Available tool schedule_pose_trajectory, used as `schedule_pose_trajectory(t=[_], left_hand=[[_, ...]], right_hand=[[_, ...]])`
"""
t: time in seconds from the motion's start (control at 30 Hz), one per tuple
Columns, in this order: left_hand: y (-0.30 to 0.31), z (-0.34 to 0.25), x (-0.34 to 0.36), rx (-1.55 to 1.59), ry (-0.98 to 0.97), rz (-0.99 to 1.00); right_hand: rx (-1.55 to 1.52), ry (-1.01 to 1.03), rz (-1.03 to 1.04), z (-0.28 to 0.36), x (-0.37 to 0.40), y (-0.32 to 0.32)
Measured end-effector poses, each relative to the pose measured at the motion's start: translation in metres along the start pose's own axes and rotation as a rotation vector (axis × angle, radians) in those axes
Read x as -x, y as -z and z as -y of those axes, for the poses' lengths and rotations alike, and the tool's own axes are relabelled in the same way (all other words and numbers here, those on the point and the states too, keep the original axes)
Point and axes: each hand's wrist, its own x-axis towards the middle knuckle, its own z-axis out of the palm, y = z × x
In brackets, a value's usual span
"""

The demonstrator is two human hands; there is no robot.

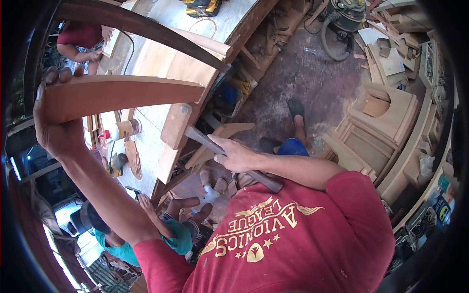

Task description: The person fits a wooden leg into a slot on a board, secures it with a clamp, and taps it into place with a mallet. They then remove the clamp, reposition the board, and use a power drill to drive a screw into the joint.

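Note:
My left hand (51, 122) grips the end of a flat reddish wooden piece (122, 94) that reaches right toward the workbench edge. Above it runs a dark curved wooden rail (146, 29) of the same frame. My right hand (234, 155) holds a mallet by its handle (259, 176); the wooden mallet head (177, 126) sits just under the right end of the flat piece, at the bench edge.
The plywood workbench (156, 58) carries a glue bottle (119, 131) and a yellow power tool (201, 7). One person in teal (171, 234) crouches below the bench; another in red (80, 41) stands at its far side. Wooden parts (381, 122), offcuts and a vacuum (344, 17) crowd the floor.

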Motion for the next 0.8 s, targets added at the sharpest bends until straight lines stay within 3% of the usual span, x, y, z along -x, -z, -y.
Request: schedule_pose_trajectory(t=[0.13,0.17,0.27,0.33,0.37,0.43,0.57,0.67,0.7,0.8], left_hand=[[-0.009,0.005,0.002,-0.016,-0.024,-0.148],[-0.008,0.007,0.001,0.008,-0.043,-0.114],[-0.008,0.015,0.001,0.050,-0.104,-0.027],[-0.021,0.019,0.001,0.045,-0.155,0.015],[-0.028,0.020,0.002,-0.041,-0.178,-0.128],[-0.033,0.021,0.002,-0.098,-0.169,-0.148],[-0.043,0.028,0.005,-0.163,-0.288,-0.249],[-0.048,0.028,0.005,-0.411,-0.455,-0.337],[-0.042,0.031,0.005,-0.515,-0.508,-0.379],[-0.052,0.035,0.008,-0.624,-0.673,-0.536]], right_hand=[[0.080,-0.054,0.192,0.009,0.027,0.032],[0.117,0.040,0.142,-0.006,0.034,0.032],[0.184,-0.151,0.243,0.012,0.066,0.068],[0.218,-0.162,0.159,0.000,0.090,0.083],[0.242,-0.166,0.109,-0.007,0.102,0.091],[0.331,-0.248,-0.049,-0.020,0.127,0.105],[0.384,-0.341,-0.391,0.008,0.152,0.149],[0.481,-0.154,-0.644,0.008,0.156,0.188],[0.728,0.103,-0.753,-0.025,0.152,0.213],[0.133,-0.158,-0.830,0.072,0.132,0.246]])
